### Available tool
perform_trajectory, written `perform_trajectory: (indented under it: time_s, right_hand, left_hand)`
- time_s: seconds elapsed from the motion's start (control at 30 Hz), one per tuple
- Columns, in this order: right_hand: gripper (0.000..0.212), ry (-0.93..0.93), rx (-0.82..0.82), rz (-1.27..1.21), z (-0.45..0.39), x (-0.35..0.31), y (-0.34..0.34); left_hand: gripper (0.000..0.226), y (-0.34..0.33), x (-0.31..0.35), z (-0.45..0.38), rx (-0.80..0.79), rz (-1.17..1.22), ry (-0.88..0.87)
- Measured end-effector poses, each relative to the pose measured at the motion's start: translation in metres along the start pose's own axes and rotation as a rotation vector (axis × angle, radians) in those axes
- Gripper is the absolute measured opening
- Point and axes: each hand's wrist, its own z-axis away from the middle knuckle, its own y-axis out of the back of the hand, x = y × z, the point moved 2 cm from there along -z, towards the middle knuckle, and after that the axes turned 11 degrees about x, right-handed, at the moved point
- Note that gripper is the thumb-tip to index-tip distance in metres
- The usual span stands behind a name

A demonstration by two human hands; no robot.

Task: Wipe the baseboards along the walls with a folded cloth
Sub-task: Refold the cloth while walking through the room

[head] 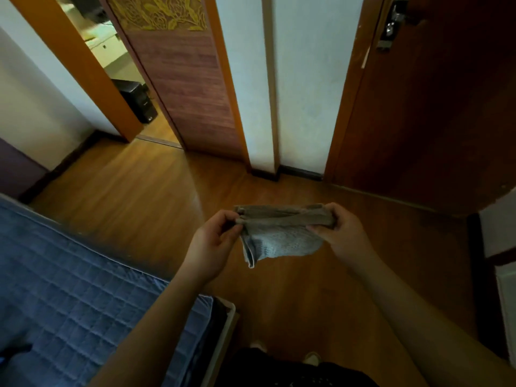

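left hand (215,241), right hand (342,233), pinching cloth (282,236)

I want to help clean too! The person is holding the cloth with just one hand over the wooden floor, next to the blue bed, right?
Not quite. Both hands hold the cloth: the left hand pinches one end and the right hand grips the other. The head view shows it. The rest is right: it hangs over the wooden floor, next to the blue bed.
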Motion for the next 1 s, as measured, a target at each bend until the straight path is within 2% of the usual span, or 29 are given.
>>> perform_trajectory:
  time_s: [0.1,0.17,0.27,0.37,0.43,0.53,0.6,0.77,0.87,1.0]
  right_hand:
    - [0.025,0.083,-0.036,0.05,-0.025,-0.011,-0.015]
    - [0.023,0.13,-0.056,0.077,-0.042,-0.016,-0.029]
    - [0.024,0.124,-0.098,0.067,-0.071,-0.02,-0.048]
    - [0.043,0.167,-0.148,0.073,-0.105,-0.029,-0.069]
    - [0.053,0.277,-0.2,0.131,-0.124,-0.041,-0.084]
    - [0.033,0.505,-0.284,0.412,-0.157,-0.054,-0.1]
    - [0.021,0.57,-0.311,0.585,-0.182,-0.058,-0.108]
    - [0.026,0.613,-0.329,0.801,-0.226,-0.061,-0.13]
    - [0.028,0.57,-0.351,0.779,-0.245,-0.058,-0.14]
    - [0.021,0.434,-0.289,0.681,-0.287,-0.048,-0.147]
  left_hand:
    - [0.019,0.004,-0.007,-0.024,0.152,-0.03,0.019]
    - [0.017,0.008,-0.014,-0.043,0.214,0.014,0.109]
    - [0.012,0.013,-0.026,-0.073,0.15,0.25,0.237]
    - [0.013,0.018,-0.031,-0.104,0.116,0.329,0.214]
    - [0.011,0.023,-0.032,-0.128,0.148,0.34,0.166]
    - [0.007,0.031,-0.039,-0.16,0.157,0.285,0.076]
    - [0.013,0.04,-0.049,-0.182,0.161,0.201,0.022]
    - [0.02,0.054,-0.073,-0.229,0.192,0.059,-0.034]
    - [0.029,0.052,-0.075,-0.25,0.212,0.024,-0.088]
    - [0.032,0.041,-0.08,-0.282,0.222,-0.042,-0.107]
